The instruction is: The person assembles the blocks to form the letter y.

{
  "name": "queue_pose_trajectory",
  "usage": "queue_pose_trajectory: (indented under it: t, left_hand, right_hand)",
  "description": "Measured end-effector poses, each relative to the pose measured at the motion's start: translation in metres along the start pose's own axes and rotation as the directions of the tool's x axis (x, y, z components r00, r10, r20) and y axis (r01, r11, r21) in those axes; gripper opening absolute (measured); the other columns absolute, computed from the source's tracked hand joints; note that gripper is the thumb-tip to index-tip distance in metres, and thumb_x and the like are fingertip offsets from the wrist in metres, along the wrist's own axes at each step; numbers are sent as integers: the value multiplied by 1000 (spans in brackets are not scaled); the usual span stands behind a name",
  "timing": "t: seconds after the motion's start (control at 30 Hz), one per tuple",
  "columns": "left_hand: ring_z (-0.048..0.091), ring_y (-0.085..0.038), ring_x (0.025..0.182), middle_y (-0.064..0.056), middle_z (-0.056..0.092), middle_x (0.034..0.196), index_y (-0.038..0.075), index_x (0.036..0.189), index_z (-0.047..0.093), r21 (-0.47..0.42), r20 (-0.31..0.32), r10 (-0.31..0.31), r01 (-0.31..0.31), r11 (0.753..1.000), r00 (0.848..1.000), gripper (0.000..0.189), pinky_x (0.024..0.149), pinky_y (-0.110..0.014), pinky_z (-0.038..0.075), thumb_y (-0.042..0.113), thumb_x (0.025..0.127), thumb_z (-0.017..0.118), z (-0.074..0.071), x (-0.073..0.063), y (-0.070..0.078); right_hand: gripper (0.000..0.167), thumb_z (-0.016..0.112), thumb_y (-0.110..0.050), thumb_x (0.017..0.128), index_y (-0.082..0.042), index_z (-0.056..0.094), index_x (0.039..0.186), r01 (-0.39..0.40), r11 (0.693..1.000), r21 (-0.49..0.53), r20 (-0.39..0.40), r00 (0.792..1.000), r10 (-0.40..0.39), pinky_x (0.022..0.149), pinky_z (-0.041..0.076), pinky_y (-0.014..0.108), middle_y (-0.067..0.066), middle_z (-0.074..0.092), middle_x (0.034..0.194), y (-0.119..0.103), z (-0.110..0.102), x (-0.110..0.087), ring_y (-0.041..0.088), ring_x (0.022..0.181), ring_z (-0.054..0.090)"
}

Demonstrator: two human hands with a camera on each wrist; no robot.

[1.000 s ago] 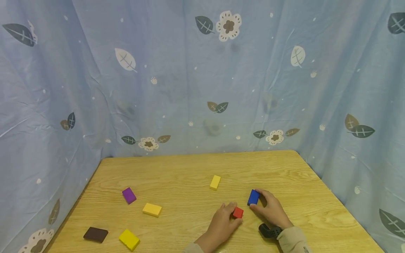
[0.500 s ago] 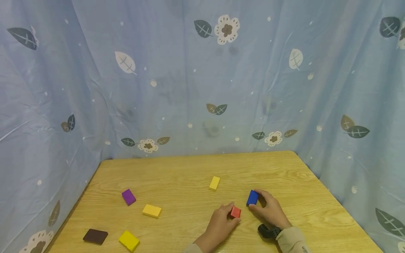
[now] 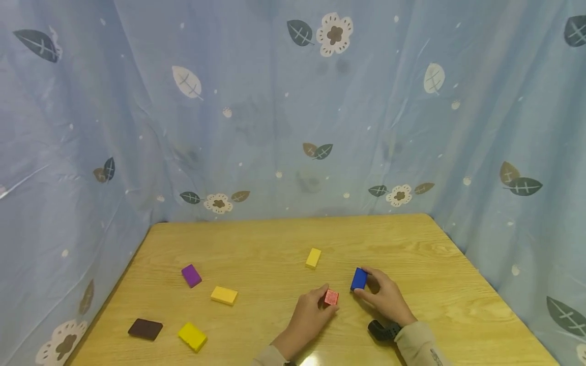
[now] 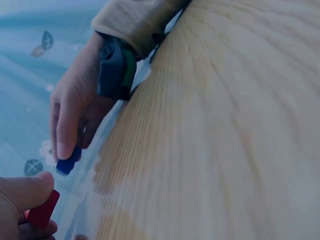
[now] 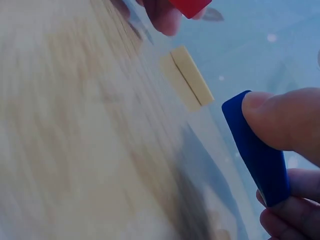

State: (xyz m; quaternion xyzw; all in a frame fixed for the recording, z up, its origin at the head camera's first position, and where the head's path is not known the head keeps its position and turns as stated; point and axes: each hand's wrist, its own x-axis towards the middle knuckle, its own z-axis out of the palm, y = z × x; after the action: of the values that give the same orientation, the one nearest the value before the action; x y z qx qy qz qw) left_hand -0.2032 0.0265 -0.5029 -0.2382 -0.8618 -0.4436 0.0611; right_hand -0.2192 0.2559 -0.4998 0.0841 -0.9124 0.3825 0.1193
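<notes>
My left hand (image 3: 308, 316) pinches a small red block (image 3: 331, 297) between thumb and fingers, right of the table's middle. In the left wrist view the red block (image 4: 43, 209) sticks out past the thumb. To its right, my right hand (image 3: 388, 299) pinches a blue rectangular block (image 3: 359, 279). The right wrist view shows the thumb on one end of the blue block (image 5: 257, 147) and fingers under the other; a shadow falls on the tabletop beside it. The two blocks are apart. A pale yellow block (image 3: 313, 258) lies behind them.
On the left of the wooden table (image 3: 256, 335) lie a purple block (image 3: 191, 276), an orange-yellow block (image 3: 224, 295), a bright yellow block (image 3: 192, 336) and a dark brown block (image 3: 145, 329). A blue patterned curtain (image 3: 256, 127) encloses the back and sides.
Both hands have shifted a little left with their blocks, the red one slightly farther. The red block's face looks paler now. The view has tilted slightly; the other blocks stay put.
</notes>
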Motion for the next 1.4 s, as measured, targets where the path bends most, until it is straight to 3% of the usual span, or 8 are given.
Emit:
queue_pose_trajectory:
  t: [0.23, 0.53, 0.8, 1.07, 1.4]
  left_hand:
    - [61, -31, 113, -21, 62, 121, -8, 127, 55, -11, -24, -45, 45, 999, 999, 55, 90, -36, 54, 25, 86, 70, -12, -8, -12]
    - [60, -30, 114, -20, 63, 122, -6, 128, 55, 19, -34, -74, 75, 997, 997, 55, 93, -39, 53, 26, 86, 70, -24, -13, -18]
    - [61, -30, 112, -20, 64, 120, -7, 126, 56, 60, -57, -71, 74, 995, 996, 55, 93, -40, 52, 26, 85, 71, -35, -19, -26]
    - [56, -40, 117, -20, 60, 126, -7, 127, 55, 87, -65, -45, 51, 995, 997, 56, 98, -51, 46, 26, 85, 71, -42, -17, -32]
    - [57, -41, 114, -19, 61, 124, -6, 126, 57, 120, -70, -44, 52, 991, 997, 54, 97, -51, 47, 26, 85, 71, -48, -18, -36]
  right_hand:
    - [62, 78, -27, 78, 2, 55, 129, 73, 997, 9, -25, 997, -73, 98, 44, 56, 22, 59, 126, -6, 13, 1, 42, 117, 54]
    - [61, 77, -28, 79, 0, 56, 129, 97, 995, 40, -9, 995, -96, 99, 43, 56, 19, 60, 125, -21, 31, 6, 40, 117, 54]
    - [62, 77, -32, 79, -1, 57, 129, 96, 994, 58, 19, 995, -97, 100, 43, 55, 18, 60, 126, -39, 49, 15, 39, 118, 54]
    - [63, 77, -31, 79, -1, 55, 130, 106, 991, 87, 24, 994, -108, 103, 42, 53, 17, 59, 129, -53, 65, 29, 37, 121, 52]
    - [63, 77, -30, 79, 0, 55, 130, 134, 988, 75, 26, 990, -136, 104, 41, 54, 19, 58, 129, -64, 79, 36, 38, 121, 52]
